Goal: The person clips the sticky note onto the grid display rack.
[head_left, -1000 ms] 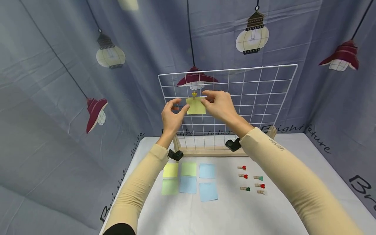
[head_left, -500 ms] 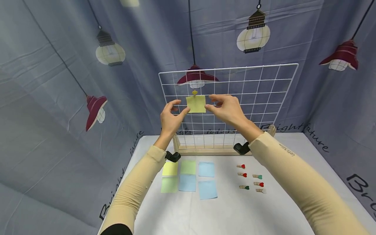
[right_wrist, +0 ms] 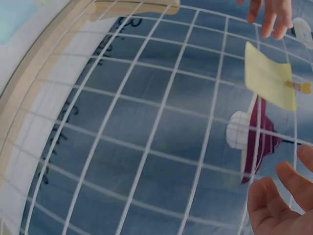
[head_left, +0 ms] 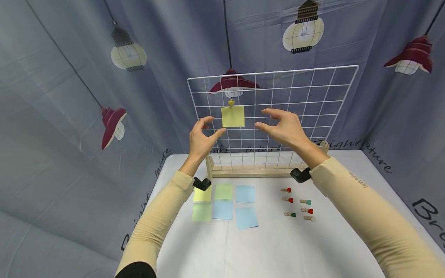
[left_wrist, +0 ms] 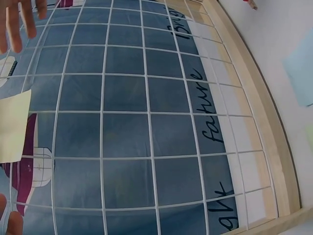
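A yellow sticky note [head_left: 233, 117] hangs on the white wire grid [head_left: 271, 92], held at its top edge by a small wooden clothespin with a yellow heart [right_wrist: 304, 87]. My left hand [head_left: 202, 139] is at the note's lower left, thumb and fingers spread apart with nothing between them; whether the thumb tip touches the note I cannot tell. To the right of the note, apart from it, my right hand [head_left: 286, 126] holds nothing, thumb and fingers parted. In the right wrist view, the note's lower edge curls out from the wires.
The grid stands in a wooden base [head_left: 252, 172] at the table's back. Yellow, green and blue sticky notes [head_left: 223, 210] lie in two rows on the white table [head_left: 257, 251]. Several heart clothespins [head_left: 288, 200] lie to their right, and a printed curtain [head_left: 167, 96] hangs behind.
My right hand has let go of the note's right side and moved away rightward. The left hand stays near the lower left corner. The head view has tilted slightly down.
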A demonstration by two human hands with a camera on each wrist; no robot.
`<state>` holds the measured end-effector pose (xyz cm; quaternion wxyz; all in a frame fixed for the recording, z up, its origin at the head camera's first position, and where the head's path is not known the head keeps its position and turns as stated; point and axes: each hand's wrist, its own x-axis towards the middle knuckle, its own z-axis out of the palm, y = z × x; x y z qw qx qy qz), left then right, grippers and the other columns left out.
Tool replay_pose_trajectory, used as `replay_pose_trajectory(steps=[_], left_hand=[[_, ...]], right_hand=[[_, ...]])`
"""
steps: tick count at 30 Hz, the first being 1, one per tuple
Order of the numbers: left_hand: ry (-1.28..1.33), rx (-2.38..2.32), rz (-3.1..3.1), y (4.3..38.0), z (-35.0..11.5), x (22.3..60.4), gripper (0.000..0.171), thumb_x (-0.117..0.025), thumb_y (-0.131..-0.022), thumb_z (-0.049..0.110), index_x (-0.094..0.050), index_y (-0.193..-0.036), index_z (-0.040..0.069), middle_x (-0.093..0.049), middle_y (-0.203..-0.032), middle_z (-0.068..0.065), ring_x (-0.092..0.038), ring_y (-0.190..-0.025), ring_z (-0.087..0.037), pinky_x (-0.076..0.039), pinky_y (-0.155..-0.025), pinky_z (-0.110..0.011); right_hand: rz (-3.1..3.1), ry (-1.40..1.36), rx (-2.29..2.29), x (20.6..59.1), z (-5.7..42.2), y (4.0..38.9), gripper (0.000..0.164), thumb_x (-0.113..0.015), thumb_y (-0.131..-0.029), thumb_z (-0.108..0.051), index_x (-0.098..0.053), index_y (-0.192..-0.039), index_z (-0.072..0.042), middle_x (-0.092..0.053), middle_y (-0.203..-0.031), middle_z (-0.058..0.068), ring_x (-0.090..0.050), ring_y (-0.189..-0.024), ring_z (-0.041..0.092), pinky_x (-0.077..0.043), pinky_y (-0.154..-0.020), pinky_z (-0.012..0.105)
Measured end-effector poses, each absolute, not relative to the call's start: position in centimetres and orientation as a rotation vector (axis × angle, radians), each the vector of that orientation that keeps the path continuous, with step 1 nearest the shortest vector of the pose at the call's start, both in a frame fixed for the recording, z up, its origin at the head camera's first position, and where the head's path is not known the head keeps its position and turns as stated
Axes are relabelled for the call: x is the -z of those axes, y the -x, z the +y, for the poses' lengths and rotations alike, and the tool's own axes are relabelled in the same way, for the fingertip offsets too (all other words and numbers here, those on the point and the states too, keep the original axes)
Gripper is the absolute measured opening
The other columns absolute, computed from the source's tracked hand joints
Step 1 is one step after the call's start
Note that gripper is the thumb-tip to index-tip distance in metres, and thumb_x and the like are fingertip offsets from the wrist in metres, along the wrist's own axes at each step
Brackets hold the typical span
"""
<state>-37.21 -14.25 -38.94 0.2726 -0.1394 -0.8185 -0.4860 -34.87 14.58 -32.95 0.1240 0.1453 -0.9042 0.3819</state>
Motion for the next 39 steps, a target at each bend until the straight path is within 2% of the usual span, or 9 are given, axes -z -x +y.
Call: replay_pose_trajectory(steps=[9, 13, 20, 22, 26, 27, 29, 31, 39], left_hand=[[0.404, 1.288, -2.276, 37.3, -14.7, 39.4, 0.065, -0.084, -0.084, 0.044, -0.061, -0.140, 0.020, -0.060, -0.142, -0.002, -0.053, -0.129, -0.029, -0.044, -0.107, -0.046], [0.402, 1.260, -2.337, 36.8, -14.9, 40.0, 0.068, -0.083, -0.085, 0.047, -0.059, -0.142, 0.021, -0.058, -0.146, -0.002, -0.051, -0.134, -0.030, -0.043, -0.110, -0.049], [0.375, 1.274, -2.398, 36.4, -15.3, 40.9, 0.074, -0.083, -0.082, 0.054, -0.057, -0.145, 0.025, -0.055, -0.149, -0.002, -0.049, -0.138, -0.030, -0.042, -0.111, -0.055], [0.381, 1.275, -2.412, 36.3, -15.4, 41.0, 0.076, -0.083, -0.082, 0.054, -0.056, -0.146, 0.025, -0.055, -0.150, -0.003, -0.048, -0.138, -0.033, -0.042, -0.111, -0.056], [0.377, 1.254, -2.442, 36.0, -15.8, 41.4, 0.077, -0.084, -0.082, 0.053, -0.055, -0.147, 0.024, -0.054, -0.151, -0.004, -0.048, -0.139, -0.033, -0.042, -0.112, -0.057], [0.373, 1.253, -2.448, 35.9, -15.8, 41.5, 0.078, -0.084, -0.082, 0.053, -0.054, -0.147, 0.023, -0.054, -0.151, -0.004, -0.048, -0.140, -0.033, -0.042, -0.112, -0.057], [0.367, 1.248, -2.465, 35.8, -16.0, 41.6, 0.079, -0.084, -0.081, 0.054, -0.054, -0.147, 0.023, -0.053, -0.151, -0.005, -0.048, -0.141, -0.032, -0.042, -0.112, -0.057], [0.371, 1.250, -2.481, 35.6, -16.1, 41.7, 0.081, -0.084, -0.081, 0.055, -0.054, -0.148, 0.022, -0.052, -0.152, -0.005, -0.047, -0.142, -0.032, -0.042, -0.112, -0.059], [0.380, 1.205, -2.540, 35.4, -16.6, 42.2, 0.087, -0.083, -0.079, 0.059, -0.051, -0.151, 0.022, -0.047, -0.156, -0.004, -0.044, -0.145, -0.035, -0.040, -0.112, -0.063]], right_hand=[[-2.725, -0.414, -1.055, 34.0, 16.8, 34.1, 0.075, -0.071, -0.093, -0.054, -0.049, -0.154, -0.016, -0.038, -0.165, 0.013, -0.038, -0.149, 0.042, -0.036, -0.115, 0.065], [-2.739, -0.389, -1.019, 34.9, 17.6, 33.7, 0.076, -0.071, -0.093, -0.054, -0.048, -0.155, -0.016, -0.036, -0.166, 0.014, -0.034, -0.152, 0.043, -0.031, -0.117, 0.068], [-2.718, -0.325, -1.059, 35.4, 19.1, 32.5, 0.078, -0.070, -0.091, -0.061, -0.047, -0.156, -0.023, -0.037, -0.166, 0.008, -0.036, -0.150, 0.042, -0.030, -0.116, 0.068], [-2.717, -0.296, -1.054, 35.6, 19.6, 32.2, 0.079, -0.068, -0.091, -0.065, -0.047, -0.156, -0.026, -0.037, -0.167, 0.006, -0.049, -0.139, 0.043, -0.036, -0.112, 0.067], [-2.739, -0.275, -1.035, 36.3, 20.6, 31.8, 0.083, -0.067, -0.090, -0.067, -0.044, -0.157, -0.024, -0.035, -0.168, 0.009, -0.055, -0.130, 0.046, -0.036, -0.111, 0.069], [-2.748, -0.270, -1.034, 36.4, 20.8, 31.7, 0.084, -0.068, -0.090, -0.066, -0.044, -0.158, -0.023, -0.033, -0.168, 0.010, -0.054, -0.132, 0.047, -0.035, -0.111, 0.070], [-2.754, -0.270, -1.044, 36.8, 21.2, 31.6, 0.084, -0.069, -0.091, -0.063, -0.043, -0.158, -0.020, -0.031, -0.169, 0.013, -0.040, -0.146, 0.048, -0.028, -0.115, 0.072], [-2.754, -0.264, -1.038, 37.2, 21.7, 31.4, 0.083, -0.070, -0.091, -0.061, -0.044, -0.157, -0.018, -0.031, -0.168, 0.014, -0.034, -0.149, 0.049, -0.026, -0.116, 0.072], [-2.782, -0.257, -1.003, 38.0, 23.3, 31.0, 0.084, -0.069, -0.092, -0.060, -0.040, -0.160, -0.020, -0.029, -0.168, 0.018, -0.028, -0.149, 0.054, -0.017, -0.113, 0.079]])
